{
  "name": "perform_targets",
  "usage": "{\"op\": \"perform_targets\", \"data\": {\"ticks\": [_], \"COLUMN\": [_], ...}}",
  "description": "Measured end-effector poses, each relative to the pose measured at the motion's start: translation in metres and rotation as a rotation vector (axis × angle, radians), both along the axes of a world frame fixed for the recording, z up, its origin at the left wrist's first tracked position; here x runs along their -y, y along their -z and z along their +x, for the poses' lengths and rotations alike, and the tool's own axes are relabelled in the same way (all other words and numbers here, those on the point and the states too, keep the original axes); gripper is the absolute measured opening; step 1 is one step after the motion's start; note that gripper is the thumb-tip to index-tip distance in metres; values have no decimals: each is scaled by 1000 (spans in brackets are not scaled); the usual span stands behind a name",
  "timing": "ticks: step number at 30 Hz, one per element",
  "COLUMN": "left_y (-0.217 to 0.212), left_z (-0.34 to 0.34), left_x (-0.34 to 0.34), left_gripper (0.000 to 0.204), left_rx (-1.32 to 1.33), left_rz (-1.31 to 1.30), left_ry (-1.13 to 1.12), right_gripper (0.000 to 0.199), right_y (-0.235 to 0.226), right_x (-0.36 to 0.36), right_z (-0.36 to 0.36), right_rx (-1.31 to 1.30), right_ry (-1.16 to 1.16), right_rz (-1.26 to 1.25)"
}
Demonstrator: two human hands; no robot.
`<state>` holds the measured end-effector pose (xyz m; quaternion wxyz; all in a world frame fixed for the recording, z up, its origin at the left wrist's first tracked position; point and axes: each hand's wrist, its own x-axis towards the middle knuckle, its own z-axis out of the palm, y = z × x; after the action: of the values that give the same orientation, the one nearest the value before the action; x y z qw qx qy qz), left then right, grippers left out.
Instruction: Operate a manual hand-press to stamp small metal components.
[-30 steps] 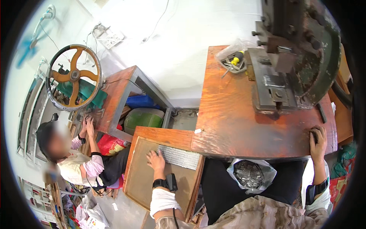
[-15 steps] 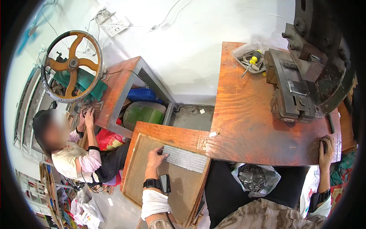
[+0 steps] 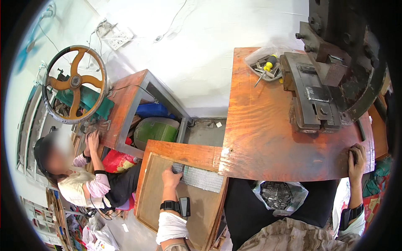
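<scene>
A block of small silvery metal pieces [image 3: 203,179], laid in close rows, lies on a shallow wooden tray [image 3: 157,205] at my left. My left hand [image 3: 171,179] is at the block's left end, its fingers closed around a small darker bunch of the pieces [image 3: 177,167] that stands slightly apart from the rest. My right hand [image 3: 356,164] rests at the right edge of the wooden table [image 3: 268,146], its fingers curled; whether anything is inside them is hidden. Between my legs sits an open plastic bag [image 3: 299,198] holding many dark metal pieces [image 3: 276,195].
A heavy metal press [image 3: 314,96] stands at the table's right. Beside it is a clear plastic box [image 3: 253,58] with a yellow-and-black screwdriver [image 3: 269,65]. At left, another person [image 3: 83,175] works at a bench under a large orange-spoked handwheel [image 3: 75,81].
The view has shifted slightly. My left hand has closed round the left end of the metal pieces, and a small bunch there has come apart from the block. The right hand stays at the table edge.
</scene>
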<state>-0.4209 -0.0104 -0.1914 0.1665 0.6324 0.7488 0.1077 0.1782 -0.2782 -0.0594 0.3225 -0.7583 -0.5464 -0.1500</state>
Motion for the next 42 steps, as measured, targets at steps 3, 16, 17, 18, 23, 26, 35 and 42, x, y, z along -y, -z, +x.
{"op": "perform_targets", "data": {"ticks": [3,16,17,18,23,26,35,42], "left_y": [-7,-216,-231,-245,-280,-276,-265,-208], "left_z": [6,181,219,254,384,417,428,416], "left_x": [-5,17,14,14,20,21,19,-4], "left_gripper": [49,30,32,34,34,35,30,28], "left_rx": [-13,821,802,776,515,411,847,681], "left_rz": [38,51,22,-3,159,351,119,479], "left_ry": [-12,297,398,491,699,721,879,839], "right_gripper": [9,13,15,15,16,16,19,23], "right_y": [-1,-23,-27,-27,-25,-24,-24,-43], "right_x": [-2,-6,0,3,7,8,11,-30], "right_z": [-1,-17,-14,-11,-8,-7,-2,-21], "right_rx": [12,36,66,67,36,17,10,-152], "right_ry": [7,36,29,48,8,-1,-24,-368], "right_rz": [10,60,72,85,85,82,109,273]}}
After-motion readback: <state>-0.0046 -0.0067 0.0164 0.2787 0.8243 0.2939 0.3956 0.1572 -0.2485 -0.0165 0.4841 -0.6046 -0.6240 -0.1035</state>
